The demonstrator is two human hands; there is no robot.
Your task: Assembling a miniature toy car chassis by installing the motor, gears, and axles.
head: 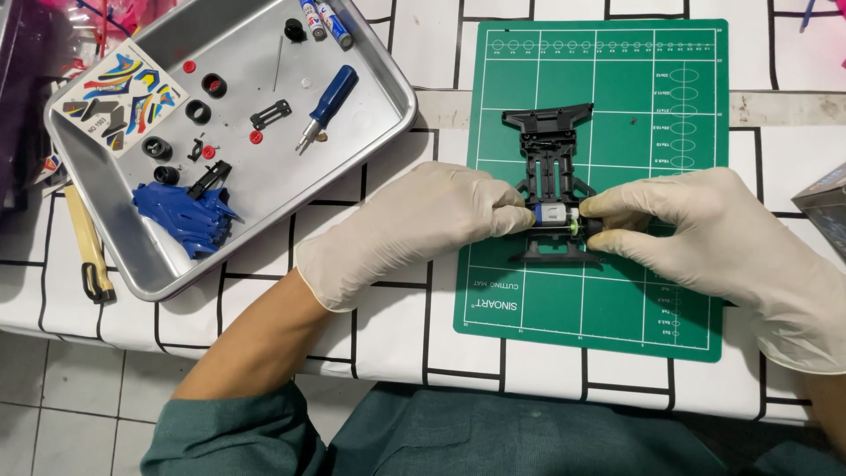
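A black toy-car chassis (548,150) lies on a green cutting mat (670,97). Near its closer end sits a small silver motor (553,214) with a yellow-green gear at its right end. My left hand (423,231), in a cream glove, pinches the motor's left end with fingertips. On the other side, my gloved right hand (705,234) grips the right side of the chassis at the motor. Both hands rest on the mat.
A metal tray (388,115) at the left holds a blue car body shell (187,219), a blue-handled screwdriver (330,104), a sticker sheet (119,92), small black wheels, red parts and two batteries (322,18). A wooden-handled tool (86,251) lies left of the tray. The tablecloth is white with black lines.
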